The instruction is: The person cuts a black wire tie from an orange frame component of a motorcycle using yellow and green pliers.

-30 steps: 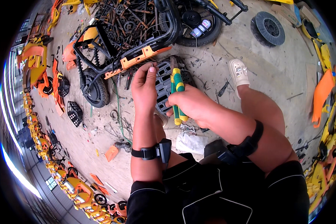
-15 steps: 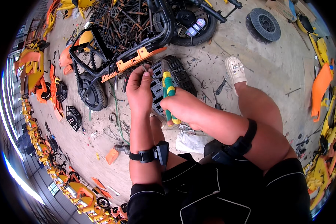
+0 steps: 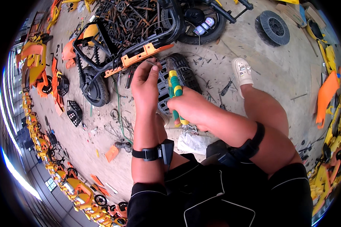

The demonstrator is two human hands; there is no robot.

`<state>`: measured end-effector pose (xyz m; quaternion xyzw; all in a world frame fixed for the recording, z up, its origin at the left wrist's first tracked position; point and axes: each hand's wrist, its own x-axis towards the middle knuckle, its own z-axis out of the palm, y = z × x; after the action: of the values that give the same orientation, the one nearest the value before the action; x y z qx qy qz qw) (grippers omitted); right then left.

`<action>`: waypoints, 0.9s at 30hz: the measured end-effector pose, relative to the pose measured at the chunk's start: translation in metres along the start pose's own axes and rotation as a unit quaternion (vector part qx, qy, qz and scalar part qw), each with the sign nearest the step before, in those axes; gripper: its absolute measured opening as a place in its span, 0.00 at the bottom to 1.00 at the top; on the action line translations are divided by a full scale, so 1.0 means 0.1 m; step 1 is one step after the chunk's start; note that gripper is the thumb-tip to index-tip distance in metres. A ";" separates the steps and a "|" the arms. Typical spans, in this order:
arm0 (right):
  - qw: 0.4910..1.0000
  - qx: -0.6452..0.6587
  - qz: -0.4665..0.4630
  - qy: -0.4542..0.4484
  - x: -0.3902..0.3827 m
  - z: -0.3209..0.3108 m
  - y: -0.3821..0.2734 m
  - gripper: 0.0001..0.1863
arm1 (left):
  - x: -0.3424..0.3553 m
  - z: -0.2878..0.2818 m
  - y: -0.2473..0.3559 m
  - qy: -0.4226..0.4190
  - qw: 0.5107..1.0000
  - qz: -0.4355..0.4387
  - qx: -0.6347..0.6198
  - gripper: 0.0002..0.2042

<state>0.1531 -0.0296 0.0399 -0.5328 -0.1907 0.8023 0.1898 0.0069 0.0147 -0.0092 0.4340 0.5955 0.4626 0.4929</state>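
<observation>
My right hand (image 3: 185, 104) is wrapped round the green and yellow handles of a pair of pliers (image 3: 174, 81), whose jaws point away from me. Beside it, my left hand (image 3: 146, 77) is closed with thumb against fingers, pinching something small and thin that I cannot make out. The left fingertips are just left of the pliers' jaws, with a gap between them. Beneath both hands a black slatted plastic basket (image 3: 183, 75) lies on the floor. Ahead of my left hand is a black scooter frame (image 3: 140, 49) with an orange panel (image 3: 134, 59) along its near side.
A heap of rusty metal parts (image 3: 121, 20) lies beyond the frame. A wheel (image 3: 94, 89) is at left, and a larger wheel (image 3: 206, 36) holds a can. A wire spool (image 3: 274, 26) stands at far right. A white plastic bag (image 3: 193, 142) lies near my legs; orange panels lie on both sides.
The scene has shifted slightly to the right and my view with it. Both hands keep their grips; the left fingertips are a little higher beside the jaws.
</observation>
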 end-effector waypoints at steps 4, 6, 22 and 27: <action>1.000 -0.001 0.012 0.005 -0.11 0.01 -0.11 0.16 | 0.05 -0.02 0.02 0.009 0.997 -0.035 -0.062 0.18; 1.000 -0.020 0.013 -0.010 -0.10 -0.01 -0.09 0.16 | 0.02 -0.04 0.05 0.011 0.996 -0.050 -0.073 0.19; 0.993 -0.117 0.002 -0.023 -0.10 -0.01 -0.14 0.24 | -0.03 -0.09 0.00 0.028 0.994 0.026 0.099 0.07; 0.990 -0.138 -0.035 0.000 -0.02 -0.01 -0.04 0.28 | -0.07 -0.06 0.08 0.032 0.992 0.046 0.114 0.05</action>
<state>0.1555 -0.0276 0.0430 -0.5467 -0.3184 0.7611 0.1427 0.0023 0.0083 0.0005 0.4992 0.6396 0.4273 0.3988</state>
